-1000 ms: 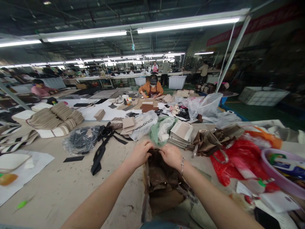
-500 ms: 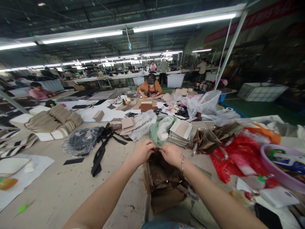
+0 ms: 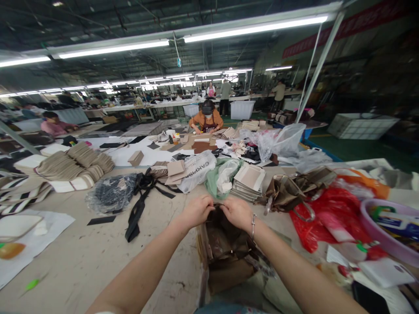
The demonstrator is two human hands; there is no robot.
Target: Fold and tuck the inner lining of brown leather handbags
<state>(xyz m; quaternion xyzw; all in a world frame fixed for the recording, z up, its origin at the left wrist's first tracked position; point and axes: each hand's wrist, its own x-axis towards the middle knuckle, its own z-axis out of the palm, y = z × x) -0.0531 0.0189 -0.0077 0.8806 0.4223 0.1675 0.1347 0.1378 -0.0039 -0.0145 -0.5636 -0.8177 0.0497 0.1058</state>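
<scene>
Both hands meet at the top edge of a dark brown, shiny piece of bag material point(image 3: 225, 237) that hangs down at the table's front. My left hand point(image 3: 198, 210) is closed, its thumb and fingers pinching the edge from the left. Close beside it, my right hand point(image 3: 237, 212), with a bracelet at the wrist, pinches the same edge from the right. The fold between the fingertips is too small to make out. Just beyond the hands lie a green plastic bag point(image 3: 213, 182) and a stack of beige panels point(image 3: 249, 176).
Left on the table point(image 3: 157, 266) are a plastic-wrapped black bundle point(image 3: 113, 192), black straps point(image 3: 135, 218) and stacks of beige pieces point(image 3: 77, 161). To the right lie brown bag parts point(image 3: 284, 192), a red plastic bag point(image 3: 306, 229) and a purple basin point(image 3: 368, 218). A co-worker point(image 3: 207, 118) sits opposite.
Both hands stay at the brown material's edge, with only a very slight shift of the fingers. The view has moved slightly.
</scene>
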